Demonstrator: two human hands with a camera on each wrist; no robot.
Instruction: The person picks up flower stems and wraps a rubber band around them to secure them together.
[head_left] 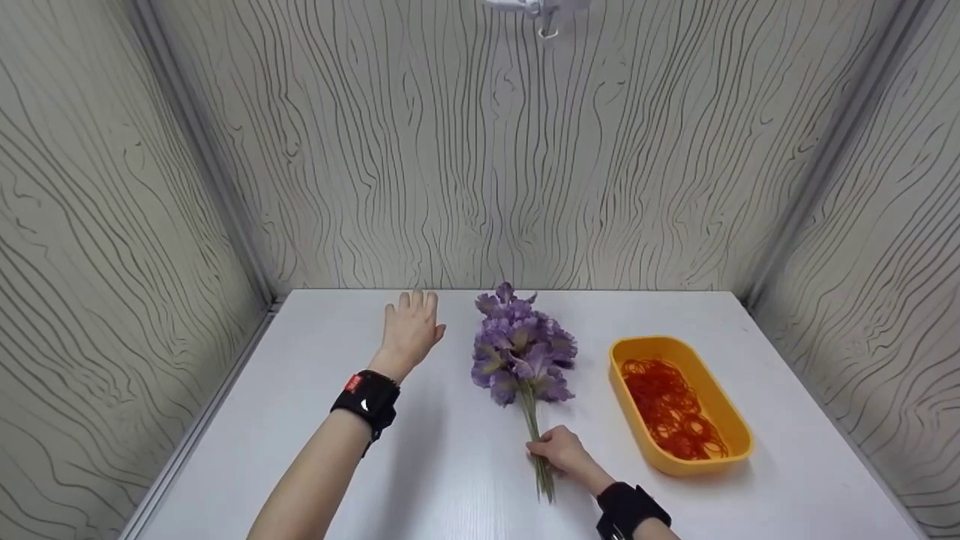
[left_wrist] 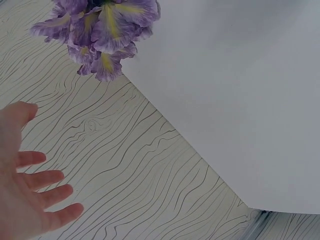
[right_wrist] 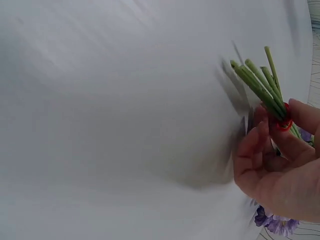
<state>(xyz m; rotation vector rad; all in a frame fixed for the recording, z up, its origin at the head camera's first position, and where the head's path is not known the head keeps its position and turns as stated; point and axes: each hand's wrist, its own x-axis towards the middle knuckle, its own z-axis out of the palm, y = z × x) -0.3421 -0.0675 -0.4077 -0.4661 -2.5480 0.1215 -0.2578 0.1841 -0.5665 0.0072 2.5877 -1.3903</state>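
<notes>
A bunch of purple artificial irises [head_left: 521, 345] lies over the white table, blooms toward the back wall and green stems toward the front. My right hand [head_left: 562, 450] pinches the stems between thumb and fingers, low on the bunch. In the right wrist view a red rubber band [right_wrist: 284, 123] circles the stems [right_wrist: 262, 85] right at the fingertips. My left hand [head_left: 409, 330] is to the left of the blooms, apart from them, with fingers extended and holding nothing. The left wrist view shows its spread fingers [left_wrist: 50, 195] below the purple petals [left_wrist: 107, 30].
A yellow-orange tub [head_left: 637, 427] with many red rubber bands [head_left: 671, 409] stands on the table [head_left: 300, 420] to the right of the flowers. Patterned panels [head_left: 450, 150] enclose the back and sides. A white fixture [head_left: 536, 7] hangs at the top.
</notes>
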